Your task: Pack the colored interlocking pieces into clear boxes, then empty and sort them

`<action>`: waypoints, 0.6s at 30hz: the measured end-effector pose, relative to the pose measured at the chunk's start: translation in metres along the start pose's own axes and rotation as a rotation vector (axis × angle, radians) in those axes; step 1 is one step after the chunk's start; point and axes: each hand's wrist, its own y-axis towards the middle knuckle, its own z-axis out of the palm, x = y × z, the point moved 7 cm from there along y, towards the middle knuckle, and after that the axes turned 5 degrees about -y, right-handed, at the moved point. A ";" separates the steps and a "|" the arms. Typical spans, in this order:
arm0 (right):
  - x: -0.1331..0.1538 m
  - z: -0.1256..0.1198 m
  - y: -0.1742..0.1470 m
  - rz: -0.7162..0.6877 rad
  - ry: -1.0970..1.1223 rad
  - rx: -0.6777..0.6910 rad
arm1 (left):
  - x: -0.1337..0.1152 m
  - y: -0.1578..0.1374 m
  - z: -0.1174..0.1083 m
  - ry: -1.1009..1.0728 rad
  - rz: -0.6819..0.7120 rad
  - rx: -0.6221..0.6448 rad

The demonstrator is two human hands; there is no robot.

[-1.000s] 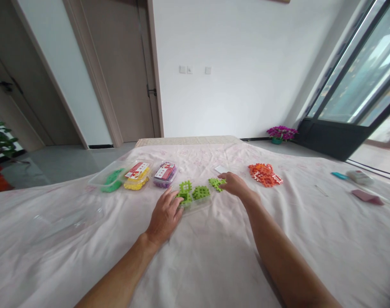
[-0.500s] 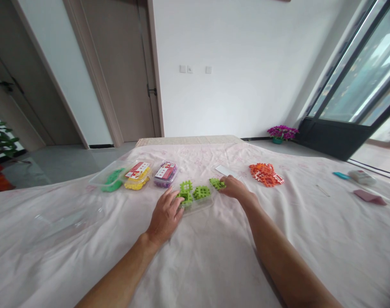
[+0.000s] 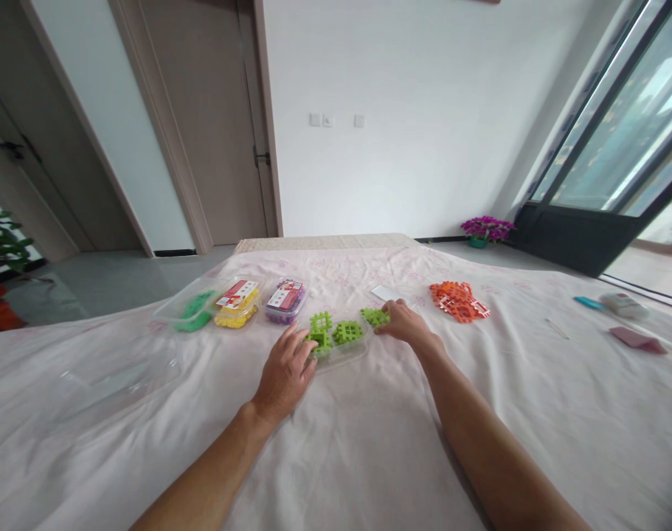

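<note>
A clear plastic box (image 3: 341, 361) holding bright green lattice building pieces (image 3: 347, 332) lies on the cloth in front of me. My left hand (image 3: 285, 363) grips the left end of this box, its fingers bent over the rim beside the pieces. Just past the box's right end is a small pile of the same green lattice pieces (image 3: 373, 316). My right hand (image 3: 403, 323) has its fingers curled down on that pile and pinches its right side; the fingertips are partly hidden.
Left of the box stand a purple-filled tub (image 3: 285, 301), a yellow-filled tub (image 3: 236, 302) and an open box with green pieces (image 3: 196, 310). Clear lids (image 3: 114, 380) lie at left. Orange lattice pieces (image 3: 458, 302) are heaped at right, and a white card (image 3: 384, 293) lies behind my right hand.
My right hand has shifted very slightly over the small green pile, with its fingers lying a little differently. My left hand and the box stay where they were.
</note>
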 end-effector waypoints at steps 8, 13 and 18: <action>0.000 0.004 0.000 -0.053 0.084 0.021 | -0.002 0.001 -0.001 0.018 -0.001 0.008; 0.000 0.006 -0.003 -0.036 0.045 0.055 | -0.002 0.000 -0.002 0.027 0.003 0.009; -0.001 0.003 -0.001 -0.061 0.045 0.015 | -0.003 0.001 -0.001 0.022 0.006 0.007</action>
